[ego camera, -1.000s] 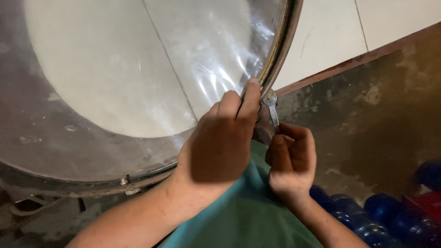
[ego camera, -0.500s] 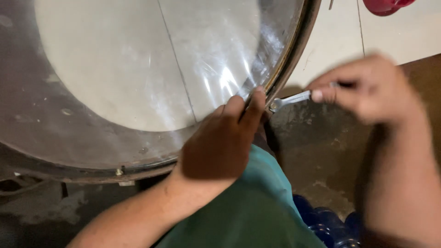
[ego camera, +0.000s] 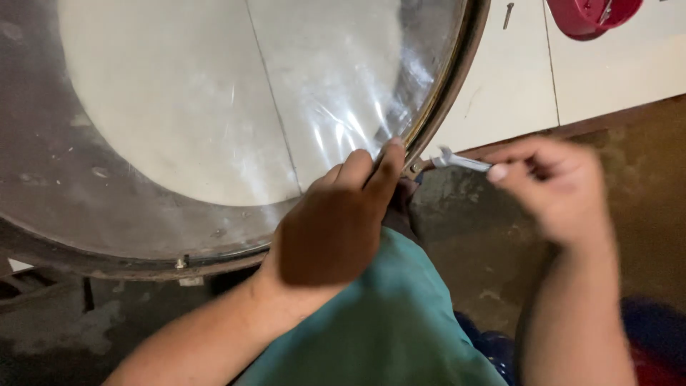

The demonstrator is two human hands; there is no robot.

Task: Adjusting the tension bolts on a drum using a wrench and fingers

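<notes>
A large round drum with a clear plastic skin (ego camera: 214, 107) and a dark metal hoop (ego camera: 450, 93) fills the upper left. My left hand (ego camera: 339, 221) rests on the hoop's lower right edge, fingers pressed against the rim beside a tuning bolt. My right hand (ego camera: 561, 189) grips a small silver spanner (ego camera: 457, 161), whose open jaw sits on that bolt at the rim. My knee in teal cloth (ego camera: 386, 322) lies under both hands.
A pale tiled floor (ego camera: 543, 78) lies to the upper right, with a nail (ego camera: 506, 14) and a red bowl-like object (ego camera: 589, 14) at the top edge. Dark, stained concrete (ego camera: 464, 243) spreads below. Blue and red objects (ego camera: 650, 336) sit at the lower right.
My right hand moved from under the left hand out to the right, swinging the spanner handle outward at the rim. The left hand stayed on the hoop.
</notes>
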